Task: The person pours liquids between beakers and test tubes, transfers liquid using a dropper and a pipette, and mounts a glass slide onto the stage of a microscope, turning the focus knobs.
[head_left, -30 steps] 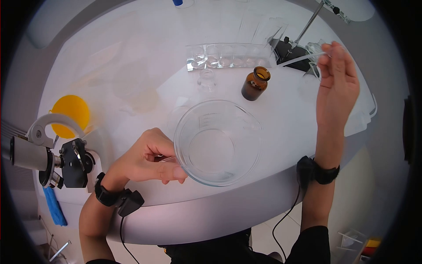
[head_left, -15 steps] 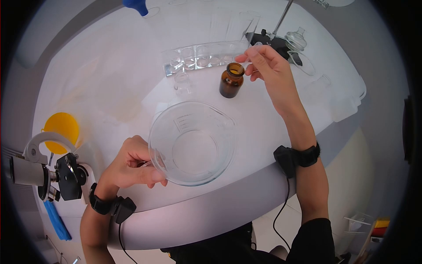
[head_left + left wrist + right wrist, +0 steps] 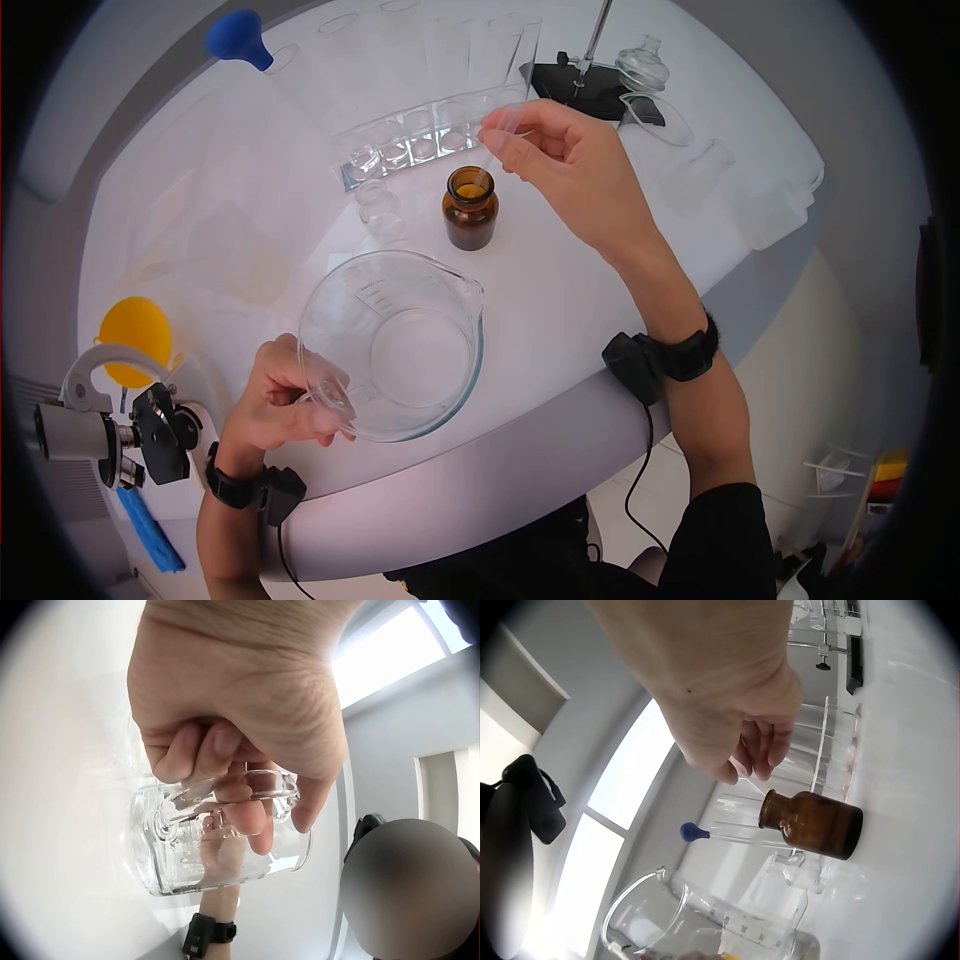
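My left hand [image 3: 285, 395] grips the handle of a large clear glass measuring beaker [image 3: 425, 345], which has a spout and printed graduations. The left wrist view shows curled fingers [image 3: 244, 814] through the glass handle. Between thumb and fingers, my right hand [image 3: 580, 165] pinches a slim translucent dropper [image 3: 510, 118]. Its lower end reaches into the mouth of an open brown glass bottle [image 3: 470, 225] that stands upright on the table. In the right wrist view that bottle [image 3: 817, 825] is just beyond the fingertips, and the hand mostly hides the dropper.
Behind the bottle is a clear rack [image 3: 410, 145] with test tubes. A small glass vessel [image 3: 378, 208] stands left of the bottle. Further off are a blue rubber bulb [image 3: 238, 38], a stand base [image 3: 585, 88] and a glass lamp [image 3: 643, 65]. A microscope [image 3: 120, 430] and yellow container [image 3: 135, 340] stand left.
My right hand has come leftward from the stand to the brown bottle, bringing the dropper's end into its mouth. The left hand still holds the beaker, while the head view has shifted.
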A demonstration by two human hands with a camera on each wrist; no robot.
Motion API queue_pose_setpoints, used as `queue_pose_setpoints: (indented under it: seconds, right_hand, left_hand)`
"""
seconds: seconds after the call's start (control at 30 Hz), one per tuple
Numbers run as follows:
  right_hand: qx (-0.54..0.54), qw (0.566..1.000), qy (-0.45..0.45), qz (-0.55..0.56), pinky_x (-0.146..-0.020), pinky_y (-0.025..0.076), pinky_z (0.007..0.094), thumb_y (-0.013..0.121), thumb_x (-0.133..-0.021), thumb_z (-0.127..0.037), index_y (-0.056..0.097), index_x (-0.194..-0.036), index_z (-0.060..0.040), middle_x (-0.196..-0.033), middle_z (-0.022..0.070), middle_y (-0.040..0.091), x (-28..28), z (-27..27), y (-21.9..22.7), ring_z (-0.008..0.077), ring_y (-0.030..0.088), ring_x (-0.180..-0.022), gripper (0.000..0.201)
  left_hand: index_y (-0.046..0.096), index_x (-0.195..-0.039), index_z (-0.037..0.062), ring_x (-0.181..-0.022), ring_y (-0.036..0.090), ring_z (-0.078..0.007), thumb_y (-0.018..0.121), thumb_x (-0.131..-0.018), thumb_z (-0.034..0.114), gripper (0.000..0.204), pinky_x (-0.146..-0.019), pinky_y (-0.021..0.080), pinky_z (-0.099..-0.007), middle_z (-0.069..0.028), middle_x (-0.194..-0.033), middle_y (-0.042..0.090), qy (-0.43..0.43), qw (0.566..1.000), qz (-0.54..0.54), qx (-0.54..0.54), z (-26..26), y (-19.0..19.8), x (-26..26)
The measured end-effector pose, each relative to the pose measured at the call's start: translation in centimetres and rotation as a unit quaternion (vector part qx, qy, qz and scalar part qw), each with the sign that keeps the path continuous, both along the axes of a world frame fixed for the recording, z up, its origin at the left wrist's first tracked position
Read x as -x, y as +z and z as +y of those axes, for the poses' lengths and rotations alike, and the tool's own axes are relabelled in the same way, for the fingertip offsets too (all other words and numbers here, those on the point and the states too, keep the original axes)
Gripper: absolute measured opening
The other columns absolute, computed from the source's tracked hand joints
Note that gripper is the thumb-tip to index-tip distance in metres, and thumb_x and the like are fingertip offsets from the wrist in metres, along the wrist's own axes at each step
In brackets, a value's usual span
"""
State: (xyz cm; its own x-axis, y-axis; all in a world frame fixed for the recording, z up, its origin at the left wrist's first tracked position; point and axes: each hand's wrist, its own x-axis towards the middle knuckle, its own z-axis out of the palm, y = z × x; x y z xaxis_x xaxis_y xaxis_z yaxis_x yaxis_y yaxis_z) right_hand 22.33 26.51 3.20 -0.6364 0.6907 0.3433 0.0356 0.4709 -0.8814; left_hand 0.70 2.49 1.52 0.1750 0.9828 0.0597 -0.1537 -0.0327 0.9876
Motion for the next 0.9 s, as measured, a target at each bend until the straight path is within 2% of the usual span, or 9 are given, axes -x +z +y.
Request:
queue_pose_setpoints:
  seconds: [0.13, 0.53, 0.77, 0.9]
  right_hand:
    - [0.019, 0.997, -0.001, 0.069, -0.072, 0.051, 0.0222, 0.068, -0.091, -0.016, 0.065, -0.113, 0.0005, -0.087, 0.0057, 0.067, 0.19, -0.68, 0.46, 0.0104, 0.063, -0.079, 0.028]
    - [0.036, 0.997, -0.003, 0.061, -0.069, 0.052, 0.0216, 0.069, -0.089, -0.009, 0.067, -0.106, 0.0026, -0.087, 0.0074, 0.069, -0.07, -0.74, 0.83, 0.0097, 0.063, -0.075, 0.021]
    - [0.031, 0.998, 0.002, 0.06, -0.069, 0.052, 0.0223, 0.069, -0.09, -0.013, 0.067, -0.105, 0.0018, -0.087, 0.0075, 0.069, -0.04, -0.56, 0.62, 0.0098, 0.064, -0.076, 0.021]
    - [0.013, 0.998, 0.007, 0.058, -0.07, 0.052, 0.0228, 0.069, -0.091, -0.021, 0.068, -0.104, 0.0004, -0.088, 0.0063, 0.07, 0.12, -0.62, 0.43, 0.0099, 0.064, -0.076, 0.025]
  left_hand:
    - [0.068, -0.072, -0.0042, -0.044, 0.058, -0.0127, 0.075, -0.079, 0.019, 0.025, -0.041, 0.041, -0.0222, -0.0104, -0.059, 0.064, -0.015, 1.0, 0.009, -0.01, 0.18, -0.03, 0.05]
    - [0.069, -0.073, -0.0043, -0.044, 0.057, -0.0115, 0.078, -0.079, 0.022, 0.028, -0.04, 0.039, -0.0214, -0.0095, -0.06, 0.065, -0.02, 1.0, -0.001, -0.012, 0.2, -0.29, 0.09]
    - [0.069, -0.072, -0.0039, -0.044, 0.057, -0.0115, 0.078, -0.079, 0.024, 0.03, -0.041, 0.039, -0.0218, -0.0092, -0.06, 0.064, -0.019, 1.0, 0.001, -0.011, 0.17, -0.22, 0.09]
    - [0.069, -0.073, -0.0039, -0.044, 0.057, -0.0115, 0.078, -0.08, 0.025, 0.031, -0.041, 0.039, -0.0218, -0.0094, -0.06, 0.065, -0.016, 1.0, -0.003, -0.01, 0.19, -0.15, -0.05]
